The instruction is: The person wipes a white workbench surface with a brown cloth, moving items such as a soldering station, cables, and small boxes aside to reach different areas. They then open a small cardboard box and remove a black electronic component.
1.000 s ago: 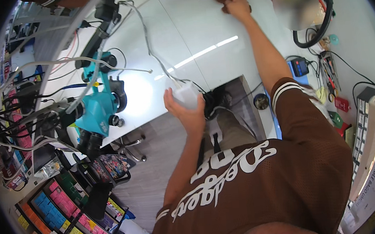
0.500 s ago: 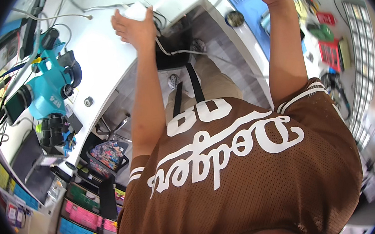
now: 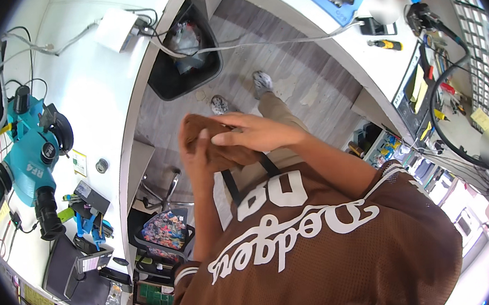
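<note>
A bunched brown cloth (image 3: 214, 143) is between my two hands, in front of my body and above the floor. My left hand (image 3: 194, 151) wraps round its left side, with the thumb pressed on the front. From the right, my right hand (image 3: 263, 130) lies across the cloth with its fingers bent over the top and the thumb against it. Part of the cloth is hidden behind the fingers. Both hands are apart from the benches.
A black waste bin (image 3: 161, 81) with plastic in it stands beyond my hands. On the left bench are a white box (image 3: 118, 29) with cables and a teal microscope (image 3: 33, 161). A cable (image 3: 281, 41) spans to the right bench, which holds a yellow-black screwdriver (image 3: 388, 44).
My left hand has left the white box on the left bench and come back toward my body. My right hand has brought the brown cloth in from the right bench; both hands now hold it.
</note>
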{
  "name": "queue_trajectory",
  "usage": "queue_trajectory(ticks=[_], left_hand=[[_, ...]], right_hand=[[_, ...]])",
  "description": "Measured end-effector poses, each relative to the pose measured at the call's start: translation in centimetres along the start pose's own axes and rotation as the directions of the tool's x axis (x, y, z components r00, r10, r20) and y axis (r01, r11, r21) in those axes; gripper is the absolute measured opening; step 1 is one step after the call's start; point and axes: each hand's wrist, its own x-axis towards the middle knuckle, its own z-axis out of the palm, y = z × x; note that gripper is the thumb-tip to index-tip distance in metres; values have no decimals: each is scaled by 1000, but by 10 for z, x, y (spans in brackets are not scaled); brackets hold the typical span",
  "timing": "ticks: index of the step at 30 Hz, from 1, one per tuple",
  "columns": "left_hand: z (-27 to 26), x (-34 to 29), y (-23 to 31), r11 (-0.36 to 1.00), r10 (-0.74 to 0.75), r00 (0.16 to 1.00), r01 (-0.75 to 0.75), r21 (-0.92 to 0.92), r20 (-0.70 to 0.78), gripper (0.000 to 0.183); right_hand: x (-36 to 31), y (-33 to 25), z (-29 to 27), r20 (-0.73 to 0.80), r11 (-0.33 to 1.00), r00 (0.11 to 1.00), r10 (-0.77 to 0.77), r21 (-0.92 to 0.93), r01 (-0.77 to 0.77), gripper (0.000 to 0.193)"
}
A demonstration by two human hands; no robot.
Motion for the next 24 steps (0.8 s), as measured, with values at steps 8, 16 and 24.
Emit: queue_trajectory(ticks=[8, 16, 24], left_hand=[[-85, 137, 48, 798, 506, 803, -298, 524, -314, 52], [-160, 219, 35, 293, 758, 639, -512, 808, 130, 34], [-172, 209, 42, 268, 760, 642, -452, 851, 101, 41]], right_hand=[[70, 271, -92, -19, 819, 833, 553, 196, -539, 29], [157, 458, -111, -392, 811, 832, 392, -281, -514, 28], [245, 514, -111, -394, 731, 810, 434, -372, -572, 34]])
